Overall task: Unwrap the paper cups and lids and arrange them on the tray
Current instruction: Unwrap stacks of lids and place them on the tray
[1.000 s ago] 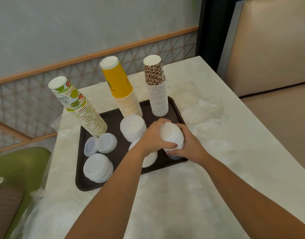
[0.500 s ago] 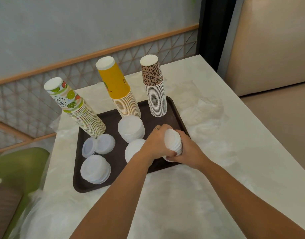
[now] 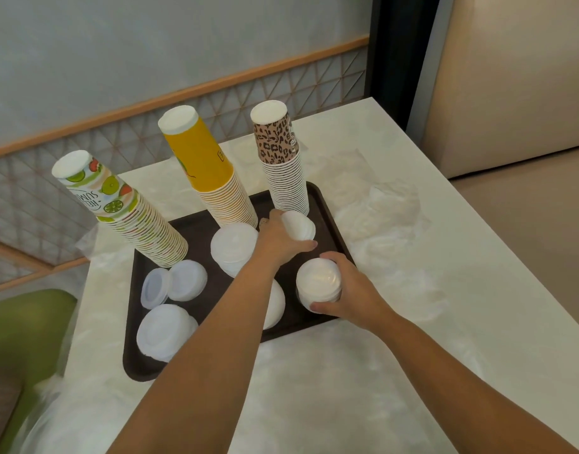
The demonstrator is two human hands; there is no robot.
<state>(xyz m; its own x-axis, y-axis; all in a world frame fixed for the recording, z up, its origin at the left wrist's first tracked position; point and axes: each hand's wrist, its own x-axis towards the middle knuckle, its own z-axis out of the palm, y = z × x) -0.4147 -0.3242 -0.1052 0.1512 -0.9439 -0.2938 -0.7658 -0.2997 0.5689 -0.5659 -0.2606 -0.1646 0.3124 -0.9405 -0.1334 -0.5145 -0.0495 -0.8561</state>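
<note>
My left hand (image 3: 278, 240) grips a small stack of white plastic lids (image 3: 299, 226); my right hand (image 3: 350, 290) clasps another white lid stack (image 3: 318, 281) on the dark brown tray (image 3: 216, 283).

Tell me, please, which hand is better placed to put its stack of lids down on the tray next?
The right hand, I think. Its lid stack sits upright, low over a bare part of the tray. The left hand holds its stack tilted, close to the leopard cups.
</note>
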